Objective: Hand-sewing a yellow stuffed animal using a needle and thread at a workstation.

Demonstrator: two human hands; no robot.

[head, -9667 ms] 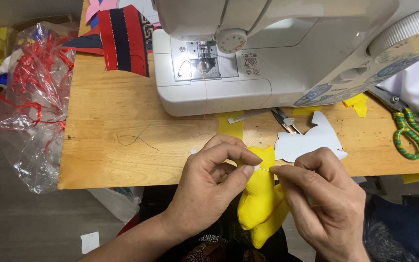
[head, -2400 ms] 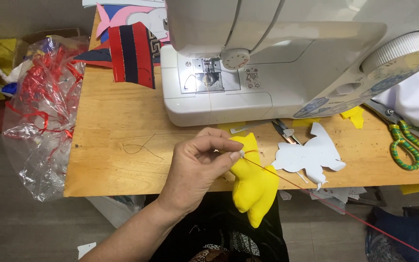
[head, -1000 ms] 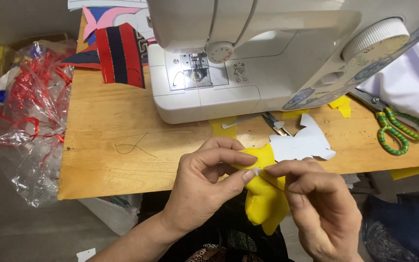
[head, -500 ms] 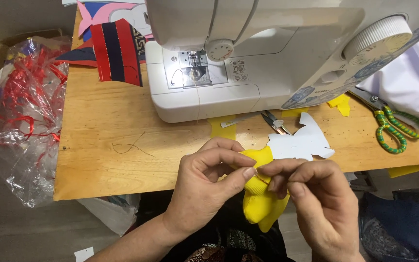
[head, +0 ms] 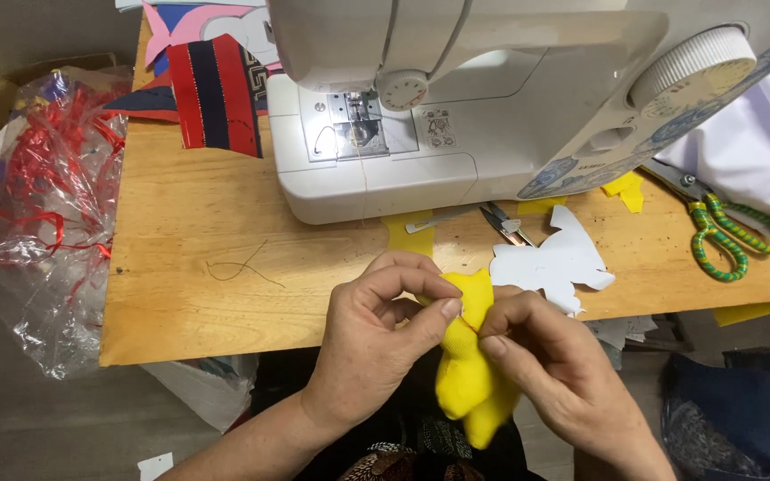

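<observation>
Both hands meet at the near edge of the worktop (head: 189,294), each pinching the same yellow stuffed fabric piece (head: 470,374). The left hand (head: 380,334) grips its upper part between thumb and curled fingers; the right hand (head: 550,365) pinches it from the other side, fingertips touching those of the left. The yellow piece hangs below the worktop's near edge, over the person's lap.

Just beyond the right hand, a white paper cut-out pattern (head: 550,264) lies flat on the worktop near its front edge. Small thread snips (head: 505,223) rest between the pattern and the white sewing machine (head: 456,116), which occupies the far middle of the worktop. Yellow fabric scraps (head: 410,233) lie at the machine's base. Green-handled scissors (head: 724,236) sit toward the right edge, next to a white cloth (head: 750,151). A loose dark thread (head: 242,267) lies on the bare wood to the left. Red and dark striped fabric (head: 216,93) lies at the far left corner. A clear plastic bag with red ribbon (head: 46,214) hangs off the left edge.
</observation>
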